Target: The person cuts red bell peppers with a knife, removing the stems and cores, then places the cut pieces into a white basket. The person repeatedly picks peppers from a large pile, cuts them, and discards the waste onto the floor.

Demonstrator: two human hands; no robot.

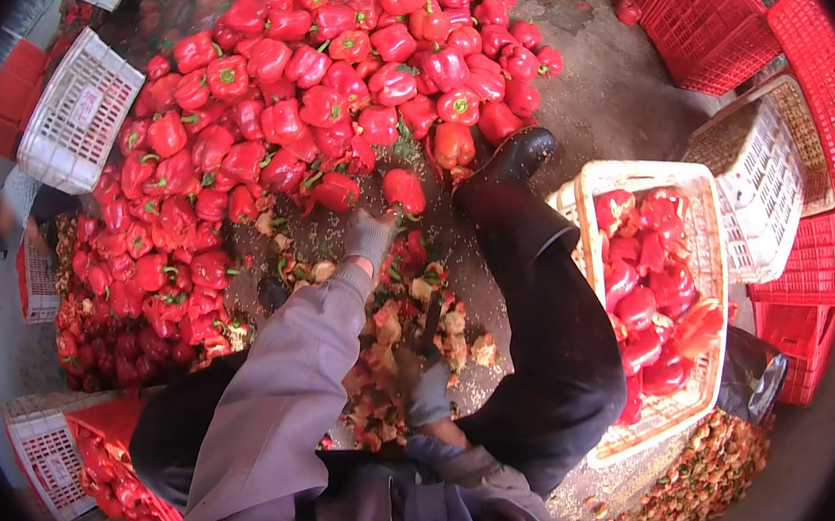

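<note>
My left hand (369,238), in a grey knit glove, reaches out with its fingertips at the near end of a red bell pepper (404,191). Whether the fingers grip that pepper is not clear. Close to my body, my gloved right hand (428,397) is closed around a tool with a dark, narrow blade (432,322), seemingly a knife; its handle is blurred. Cut pepper cores and scraps (385,325) litter the floor between my legs. Beyond my left hand spreads a large heap of whole red bell peppers (335,102).
Right of my leg, a white plastic crate (720,290) holds peppers. White crates (761,180) and red crates (802,260) are stacked behind it. More core scraps (690,483) lie lower right. At left are another white crate (81,111) and a partly visible person (11,214).
</note>
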